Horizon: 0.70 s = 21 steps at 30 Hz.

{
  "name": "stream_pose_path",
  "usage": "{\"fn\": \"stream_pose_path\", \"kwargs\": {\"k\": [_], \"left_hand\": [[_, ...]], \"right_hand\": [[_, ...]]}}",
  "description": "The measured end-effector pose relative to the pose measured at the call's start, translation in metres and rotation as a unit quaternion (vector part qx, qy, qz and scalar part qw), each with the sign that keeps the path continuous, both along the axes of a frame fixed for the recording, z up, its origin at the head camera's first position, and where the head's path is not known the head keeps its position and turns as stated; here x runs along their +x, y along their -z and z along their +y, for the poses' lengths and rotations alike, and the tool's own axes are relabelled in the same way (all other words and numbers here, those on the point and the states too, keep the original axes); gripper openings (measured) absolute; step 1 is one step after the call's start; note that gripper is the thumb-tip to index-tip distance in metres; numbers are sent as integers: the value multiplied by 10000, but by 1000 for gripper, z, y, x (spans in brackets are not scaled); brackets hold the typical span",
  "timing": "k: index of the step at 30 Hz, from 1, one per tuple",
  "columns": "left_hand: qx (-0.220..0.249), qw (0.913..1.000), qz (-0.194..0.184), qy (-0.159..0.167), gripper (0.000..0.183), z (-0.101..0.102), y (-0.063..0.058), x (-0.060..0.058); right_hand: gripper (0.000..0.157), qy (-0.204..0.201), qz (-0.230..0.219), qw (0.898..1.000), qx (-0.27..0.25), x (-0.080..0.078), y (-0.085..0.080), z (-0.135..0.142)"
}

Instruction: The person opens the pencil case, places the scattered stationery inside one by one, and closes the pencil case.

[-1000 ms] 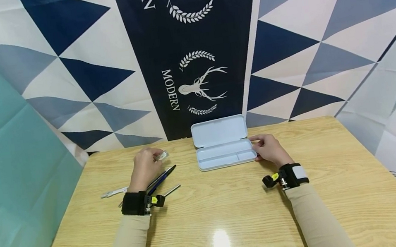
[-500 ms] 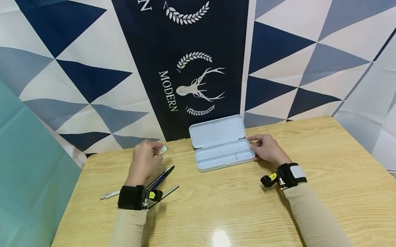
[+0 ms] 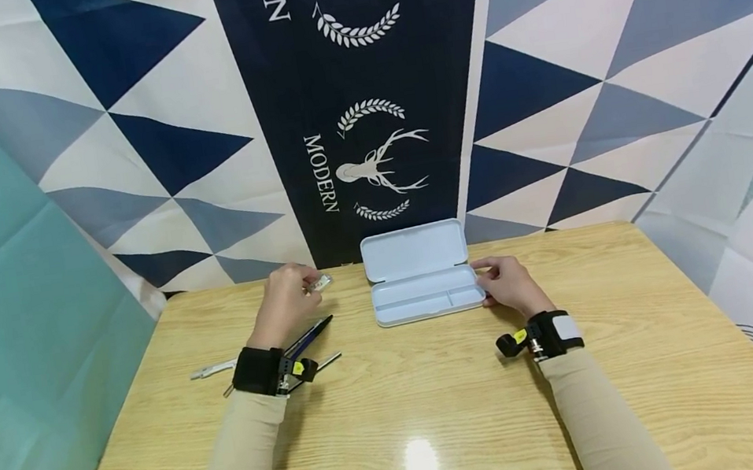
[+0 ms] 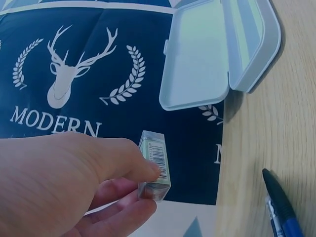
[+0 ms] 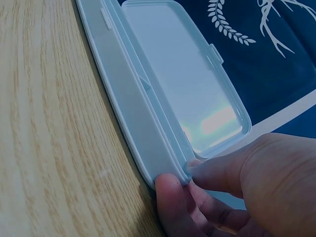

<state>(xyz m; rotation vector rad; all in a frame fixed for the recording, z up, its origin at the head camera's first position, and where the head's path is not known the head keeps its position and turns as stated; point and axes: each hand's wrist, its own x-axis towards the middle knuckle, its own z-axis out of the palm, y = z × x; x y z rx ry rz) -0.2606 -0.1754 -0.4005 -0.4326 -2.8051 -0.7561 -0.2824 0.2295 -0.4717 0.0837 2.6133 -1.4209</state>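
Observation:
My left hand (image 3: pixel 283 303) pinches a small eraser (image 4: pixel 157 155) in clear wrap with a barcode label, above the table's back left part. In the left wrist view, the thumb lies over its label and the fingers are beneath. A light blue pencil case (image 3: pixel 411 310) lies with its lid (image 3: pixel 414 252) raised against the backdrop, to the right of the eraser. Its divided tray has nothing in it. At the tray's right end, my right hand (image 3: pixel 513 283) grips the corner, the thumb (image 5: pixel 212 173) on the inner side and a fingertip (image 5: pixel 169 190) at the outer edge.
Dark pens (image 3: pixel 311 337) lie on the table (image 3: pixel 398 399) near my left wrist, partly hidden by it. A thin silver rod (image 3: pixel 329 361) is just in front of them, and a white slender tool (image 3: pixel 212 369) lies farther left. A patterned cloth (image 3: pixel 192 132) hangs behind the table.
My left hand has moved a little to the right and back with the eraser, nearer the pencil case. The right hand keeps its grip on the case.

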Motion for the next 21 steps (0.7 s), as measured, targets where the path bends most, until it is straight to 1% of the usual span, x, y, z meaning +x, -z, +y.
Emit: {"fn": "stream_pose_path", "kwargs": {"k": [4, 7, 10, 15, 18, 21], "left_hand": [[-19, 10000, -40, 8, 28, 3, -3, -2], [-51, 10000, 4, 62, 27, 2, -7, -5], [-101, 9999, 28, 107, 26, 3, -14, -7], [-190, 9997, 47, 148, 28, 7, -24, -8], [-225, 9995, 72, 188, 29, 10, -26, -7], [-279, 9994, 61, 208, 27, 13, -24, -8]], "right_hand": [[45, 3, -3, 10000, -2, 0, 0, -1], [45, -28, -3, 10000, -12, 0, 0, 0], [45, -68, 19, 10000, -35, 2, -1, 1], [44, -31, 62, 10000, -32, 1, -1, 0], [44, -10, 69, 10000, -34, 0, 0, 1], [44, -1, 48, 10000, -45, 0, 0, 0]]}}
